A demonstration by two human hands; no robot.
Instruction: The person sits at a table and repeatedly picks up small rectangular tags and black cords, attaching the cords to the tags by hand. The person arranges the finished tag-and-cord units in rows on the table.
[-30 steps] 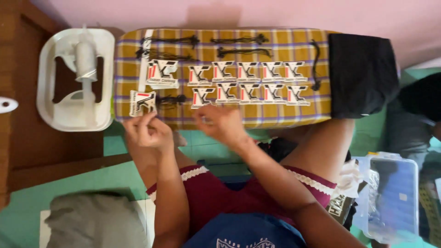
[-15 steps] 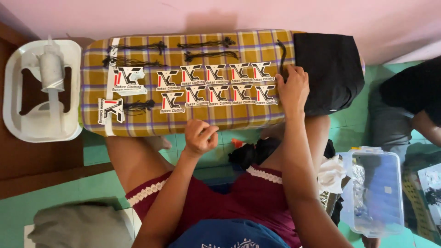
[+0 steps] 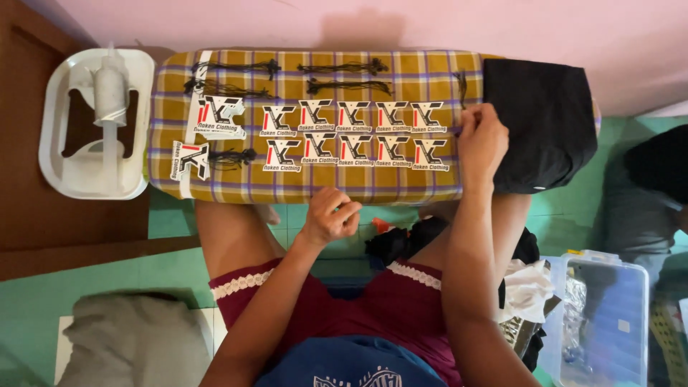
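Since the frame half a second back: right hand [image 3: 481, 140] sits at about the same spot at the right end of the plaid padded board [image 3: 315, 183], by the edge of the folded black cloth [image 3: 541, 122]. Left hand [image 3: 330, 217] is also still off the board, held loosely in front of its near edge over the lap. A second ago both hands were together at the near edge, left of centre.

Right hand: fingers curled and bunched at the cloth's left edge. Looks like a pinch on something small there, but the back of the hand hides the tips, so I cannot tell what, if anything, is gripped. A thin black string [image 3: 461, 82] lies just above the hand.

Left hand: fingers curled in with thumb against forefinger; nothing visible held.

On the board: two rows of white hang tags [image 3: 355, 132] with red and black marks, plus two separate tags [image 3: 218, 118] at the left end and bundles of black cords [image 3: 344, 68] along the far edge. White plastic stand [image 3: 97, 122] left of the board. Clear plastic box [image 3: 598, 322] lower right, contents hard to make out. Dark shape at right edge is cut off.
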